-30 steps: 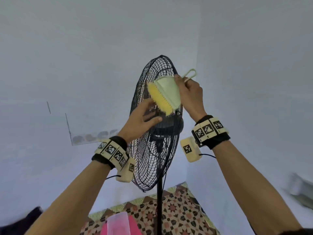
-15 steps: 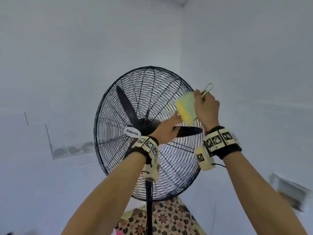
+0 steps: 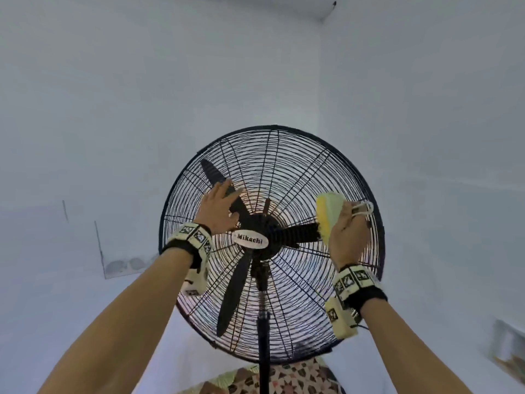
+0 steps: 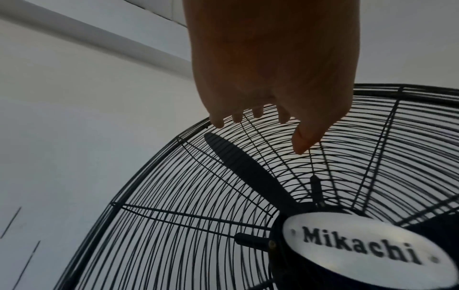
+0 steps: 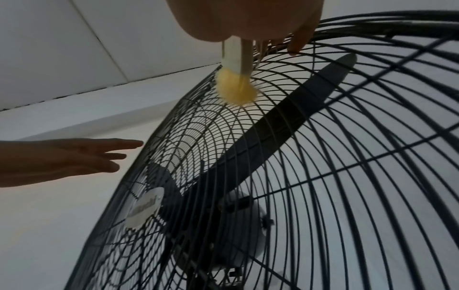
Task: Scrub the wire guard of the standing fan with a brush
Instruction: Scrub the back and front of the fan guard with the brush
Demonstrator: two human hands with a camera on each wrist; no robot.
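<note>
the fan [image 3: 270,243] now faces the person square on, where a second ago it stood edge-on, so the front of the guard [image 3: 287,155] is open to scrubbing. the left hand [image 3: 218,209], off the hub now, hovers spread by the upper left wires. the right hand [image 3: 345,237] grips the brush [image 3: 328,214], bristles at the right-side wires rather than mid-air as earlier.
</note>
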